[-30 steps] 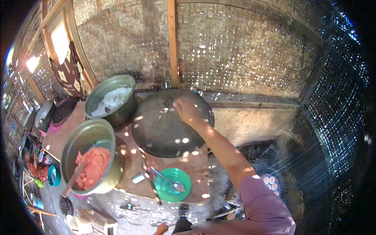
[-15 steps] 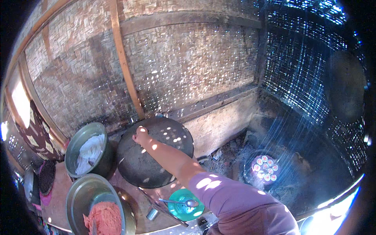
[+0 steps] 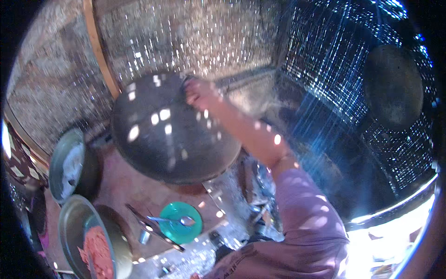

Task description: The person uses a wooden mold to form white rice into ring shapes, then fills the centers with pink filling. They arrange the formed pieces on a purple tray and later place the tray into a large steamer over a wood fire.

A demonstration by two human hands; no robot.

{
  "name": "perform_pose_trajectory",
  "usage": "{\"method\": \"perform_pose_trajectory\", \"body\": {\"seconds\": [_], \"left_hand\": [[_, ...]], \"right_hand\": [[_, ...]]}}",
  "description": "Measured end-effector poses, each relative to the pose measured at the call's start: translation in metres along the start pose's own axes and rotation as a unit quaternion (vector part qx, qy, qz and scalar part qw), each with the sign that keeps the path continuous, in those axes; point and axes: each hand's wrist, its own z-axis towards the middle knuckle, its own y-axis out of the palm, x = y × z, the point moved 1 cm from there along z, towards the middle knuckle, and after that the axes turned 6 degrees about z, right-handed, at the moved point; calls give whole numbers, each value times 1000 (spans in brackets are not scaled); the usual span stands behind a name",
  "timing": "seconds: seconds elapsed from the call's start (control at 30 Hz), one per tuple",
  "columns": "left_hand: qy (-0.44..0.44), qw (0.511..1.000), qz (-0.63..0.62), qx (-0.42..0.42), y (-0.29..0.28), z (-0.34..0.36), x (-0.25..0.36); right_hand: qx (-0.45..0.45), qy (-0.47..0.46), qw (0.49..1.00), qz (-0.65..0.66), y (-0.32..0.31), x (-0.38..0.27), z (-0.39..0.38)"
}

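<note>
My right hand [image 3: 197, 93] is closed on a large, round, dark lid [image 3: 162, 135], gripping it near its upper edge. Blurred by motion, the lid hangs tilted above the reddish table, with spots of sunlight across its face. The lilac-sleeved right arm reaches in from the lower right. Of my left hand, at most a small patch of skin shows at the lower edge; its fingers cannot be made out. Below the lid sits a green bowl [image 3: 176, 235] with a metal spoon [image 3: 186, 221] in it. Dark tongs [image 3: 155, 228] lie beside the bowl.
At left stand a basin [image 3: 109, 232] of pink dough-like mass [image 3: 96, 253] and another basin [image 3: 58, 162] with white contents. A small metal cup [image 3: 144, 237] is near the tongs. A dark round pan-like disc [image 3: 394, 88] hangs on the right woven wall. Smoky light fills the right corner.
My right hand has lifted the lid off the table and brought it up and nearer. The view has turned; the pan of small round cakes at right no longer shows.
</note>
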Motion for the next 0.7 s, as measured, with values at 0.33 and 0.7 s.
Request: {"method": "perform_pose_trajectory", "body": {"seconds": [0.33,0.7], "left_hand": [[-118,992,-17,-41,144,-75,49],[-238,962,-134,1,234,-106,93]], "right_hand": [[56,90,993,-53,-335,-162,-144],[203,176,874,-406,-700,-71,-133]]}}
